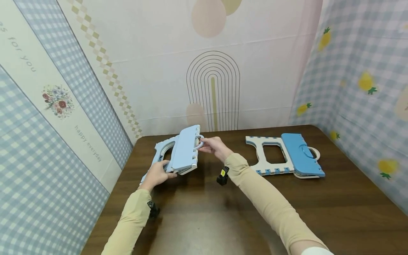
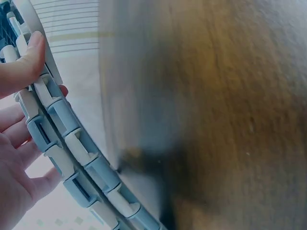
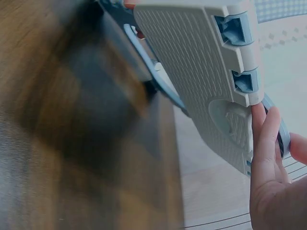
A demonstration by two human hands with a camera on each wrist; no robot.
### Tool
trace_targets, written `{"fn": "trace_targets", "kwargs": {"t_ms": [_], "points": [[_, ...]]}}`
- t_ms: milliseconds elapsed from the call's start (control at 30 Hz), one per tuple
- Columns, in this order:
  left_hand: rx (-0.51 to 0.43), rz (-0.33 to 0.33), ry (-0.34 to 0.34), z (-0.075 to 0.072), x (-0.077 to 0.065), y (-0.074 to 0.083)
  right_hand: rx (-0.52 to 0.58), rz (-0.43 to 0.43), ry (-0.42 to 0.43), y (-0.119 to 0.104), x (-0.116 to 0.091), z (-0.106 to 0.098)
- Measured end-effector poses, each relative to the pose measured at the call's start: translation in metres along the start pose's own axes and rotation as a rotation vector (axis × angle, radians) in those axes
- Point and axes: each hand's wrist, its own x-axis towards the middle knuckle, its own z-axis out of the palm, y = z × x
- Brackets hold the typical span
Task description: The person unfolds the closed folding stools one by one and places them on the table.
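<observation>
Pale blue and off-white plastic makes up the folding step stool, folded and tilted at the left rear of the wooden table, its seat end raised; whether its leg end touches the wood I cannot tell; the left hand is clamped on its near side edge, thumb on one face and fingers on the other; the right hand is closed around its carry handle; well apart, to the right, a brighter blue-and-cream step stool lies folded flat, handle pointing right; a printed cloth backdrop hangs behind.
</observation>
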Motion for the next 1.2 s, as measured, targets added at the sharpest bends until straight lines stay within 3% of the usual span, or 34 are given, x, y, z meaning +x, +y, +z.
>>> {"fn": "trace_targets", "kwargs": {"t_ms": [233,500,700,1000,1200], "points": [[-0.042,0.015,0.036,-0.003,0.004,0.014,0.004,-0.047,-0.009,-0.027,-0.010,0.002],[-0.118,0.029,0.059,-0.003,0.000,0.036,-0.075,-0.110,-0.026,-0.054,-0.028,0.004],[-0.179,0.072,0.091,-0.006,0.004,0.052,-0.118,-0.202,-0.007,-0.078,-0.038,0.012],[-0.359,0.003,0.073,-0.004,0.012,0.079,-0.185,-0.323,0.039,-0.108,-0.057,0.030],[-0.501,-0.059,0.062,0.005,0.011,0.087,-0.218,-0.330,0.036,-0.114,-0.064,0.045]]}}
